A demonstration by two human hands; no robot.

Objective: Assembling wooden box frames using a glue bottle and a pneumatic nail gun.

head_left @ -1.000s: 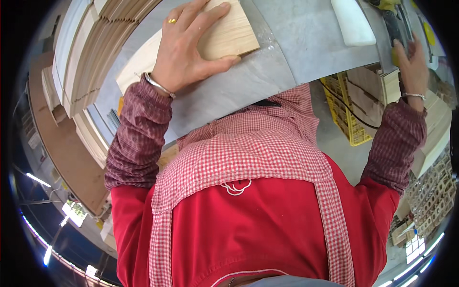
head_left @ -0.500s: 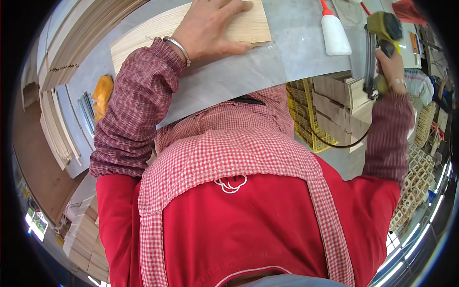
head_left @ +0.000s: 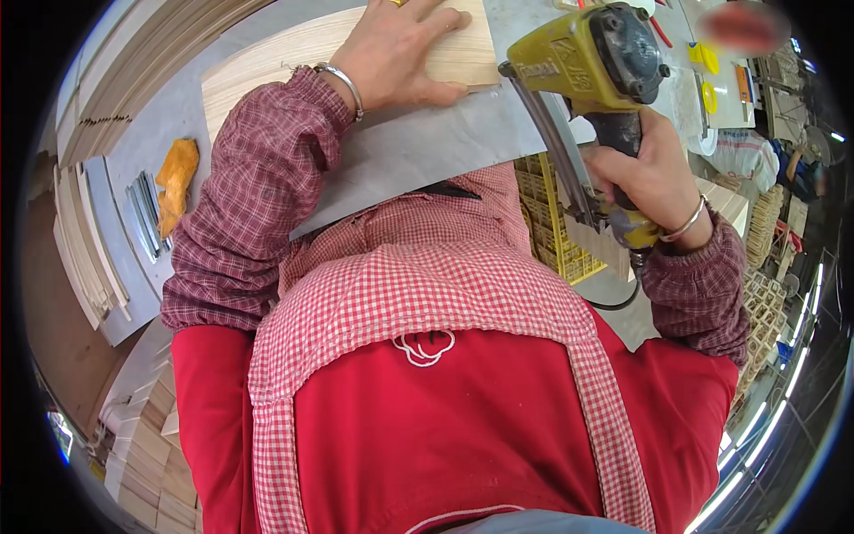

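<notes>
Hands, nailer before yellow crate

Bright, soft light; fisheye-warped edges

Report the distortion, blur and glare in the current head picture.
Head view: stacked wood at upper left curves along the fisheye rim; head view: a red patch at upper right is smeared beyond recognition; head view: light tubes at lower right glare white; head view: the yellow power tool in the right hand looks fairly sharp.
</notes>
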